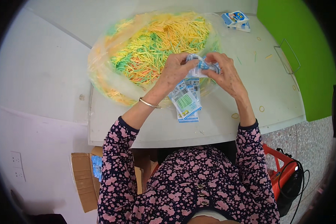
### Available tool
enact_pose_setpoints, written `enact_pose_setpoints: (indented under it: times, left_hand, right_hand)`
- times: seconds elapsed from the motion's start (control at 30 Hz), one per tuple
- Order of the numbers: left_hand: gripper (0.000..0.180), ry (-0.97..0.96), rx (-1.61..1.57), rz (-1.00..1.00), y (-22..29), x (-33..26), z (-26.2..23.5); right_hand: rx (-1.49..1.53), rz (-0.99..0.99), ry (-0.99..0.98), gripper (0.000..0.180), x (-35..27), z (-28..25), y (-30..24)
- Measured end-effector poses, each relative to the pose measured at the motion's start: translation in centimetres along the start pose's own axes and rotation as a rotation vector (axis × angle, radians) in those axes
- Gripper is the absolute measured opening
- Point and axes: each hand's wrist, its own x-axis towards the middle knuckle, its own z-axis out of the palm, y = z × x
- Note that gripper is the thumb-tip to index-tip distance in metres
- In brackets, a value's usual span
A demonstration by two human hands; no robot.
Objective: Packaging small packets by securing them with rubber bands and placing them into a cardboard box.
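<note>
Between both hands, above the table, is a crumpled blue-and-white plastic packet [202, 64]. My left hand [173, 72] pinches its left side with thumb and fingers, while my right hand [227, 76] has its fingers bent around the right side. Whether the packet's mouth is parted cannot be made out. Just below the hands, several flat blue-and-white packets [186, 103] lie overlapping on the table. Behind my left hand spreads a large clear plastic bag [100, 61], its mouth wide, full of thin yellow, green and orange sticks [153, 50].
Two or so filled packets [236, 18] lie at the far right. Rubber bands [261, 108] and a few stray sticks [255, 56] dot the right side, near a wire frame [289, 56] by the green panel [306, 48]. Below stand a cardboard box [85, 179] and a red object [280, 164] with black cords.
</note>
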Motion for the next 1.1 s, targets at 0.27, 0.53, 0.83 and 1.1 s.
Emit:
enact_pose_setpoints:
  times: [0.27, 0.53, 0.83, 1.1]
  left_hand:
    - [0.014, 0.145, 0.446, 0.42, 0.4, -1.9, 0.4]
    - [0.003, 0.16, 0.825, 0.674, 0.7, -2.6, -0.2]
    - [0.006, 0.171, 0.655, 0.553, 0.2, -2.6, -0.8]
    - [0.006, 0.134, 0.655, 0.639, -1.3, -2.5, -1.1]
  right_hand:
    - [-0.081, -0.179, -0.009, 0.035, 0.7, 0.8, -0.2]
    - [-0.088, -0.148, -0.015, 0.02, 0.5, 0.8, -1.8]
    - [0.404, 0.056, -0.169, 0.011, 0.2, 1.6, -1.6]
    - [0.199, -0.025, -0.084, 0.014, 0.1, 2.7, -1.2]
